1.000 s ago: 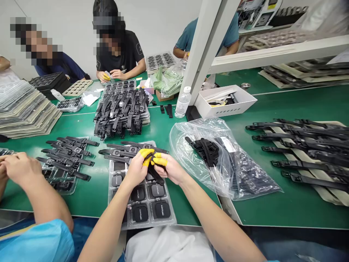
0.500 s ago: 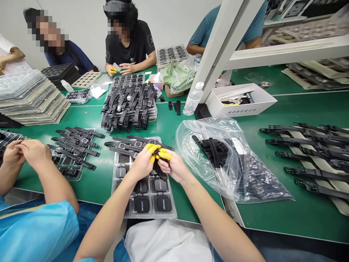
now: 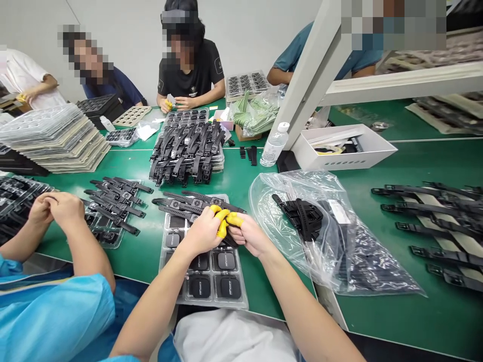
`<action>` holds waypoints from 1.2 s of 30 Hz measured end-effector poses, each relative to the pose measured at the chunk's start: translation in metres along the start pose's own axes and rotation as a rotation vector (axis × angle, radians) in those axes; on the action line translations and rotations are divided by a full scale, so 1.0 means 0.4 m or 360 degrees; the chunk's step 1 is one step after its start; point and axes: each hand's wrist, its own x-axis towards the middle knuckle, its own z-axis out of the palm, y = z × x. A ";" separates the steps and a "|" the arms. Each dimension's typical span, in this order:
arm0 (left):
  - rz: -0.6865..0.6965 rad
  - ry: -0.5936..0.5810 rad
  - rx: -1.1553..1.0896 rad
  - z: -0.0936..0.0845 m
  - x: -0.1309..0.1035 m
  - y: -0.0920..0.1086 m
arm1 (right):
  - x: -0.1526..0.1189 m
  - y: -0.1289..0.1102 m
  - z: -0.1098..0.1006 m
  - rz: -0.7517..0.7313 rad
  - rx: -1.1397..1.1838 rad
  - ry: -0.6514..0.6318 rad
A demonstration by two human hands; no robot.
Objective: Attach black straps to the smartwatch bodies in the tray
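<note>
Mid-frame, left hand [image 3: 204, 234] and right hand [image 3: 256, 235] with fingers pinched closed on a black strap [image 3: 231, 242] over the tray [image 3: 243, 291]; best worked lightly, untwisted, clear of the watches [image 3: 198, 203].

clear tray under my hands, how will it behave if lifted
The clear tray will probably flex a little, as its plastic looks thin. The black square pieces sit in compartments, so should shift little if kept level. The watches lie across its far end, straps overhanging, so may slide if tilted.
</note>
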 end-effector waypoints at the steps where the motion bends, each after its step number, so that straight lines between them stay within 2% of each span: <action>1: 0.0006 -0.0011 0.0042 0.000 -0.001 0.002 | 0.001 0.001 -0.002 0.0002 -0.0019 -0.0003; 6: 0.0007 -0.0019 0.0066 -0.001 0.001 0.000 | 0.004 0.001 -0.004 -0.0053 -0.0085 -0.0023; 11: 0.0075 0.0122 -0.0451 -0.003 0.010 -0.026 | -0.002 -0.017 0.004 -0.0139 -0.0014 -0.0125; 14: 0.0000 0.0167 -0.0674 0.003 0.018 -0.032 | 0.001 -0.025 0.001 -0.0347 -0.0029 -0.0137; 17: -0.0146 0.0240 -0.0673 -0.009 0.026 -0.017 | 0.002 -0.035 -0.016 -0.0719 -0.0334 -0.0032; 20: -0.0224 0.0233 -0.0434 -0.067 0.033 -0.001 | -0.010 -0.054 -0.042 -0.0951 -0.0696 -0.0037; 23: -0.0298 0.0107 -0.0100 -0.156 0.038 -0.011 | -0.031 -0.074 -0.068 -0.0879 -0.1058 -0.0090; 25: -0.0332 -0.0046 0.0156 -0.205 0.038 -0.032 | -0.041 -0.082 -0.079 -0.0799 -0.1318 -0.0061; 28: -0.0324 -0.0326 0.0615 -0.246 0.032 -0.071 | -0.041 -0.085 -0.090 -0.0729 -0.1566 -0.0008; 30: -0.0264 -0.0420 0.0777 -0.261 0.021 -0.095 | -0.034 -0.087 -0.103 -0.0733 -0.1638 0.0130; 31: -0.0234 -0.0423 0.0792 -0.270 0.012 -0.106 | -0.028 -0.088 -0.114 -0.0762 -0.1689 0.0280; 33: -0.0226 -0.0377 0.0741 -0.291 -0.012 -0.130 | -0.016 -0.088 -0.147 -0.0834 -0.1856 0.0731; 35: -0.0303 -0.0342 0.0605 -0.316 -0.043 -0.155 | -0.001 -0.083 -0.191 -0.0851 -0.2019 0.1202; 36: -0.0360 -0.0340 0.0516 -0.326 -0.060 -0.167 | 0.006 -0.076 -0.214 -0.0821 -0.2065 0.1368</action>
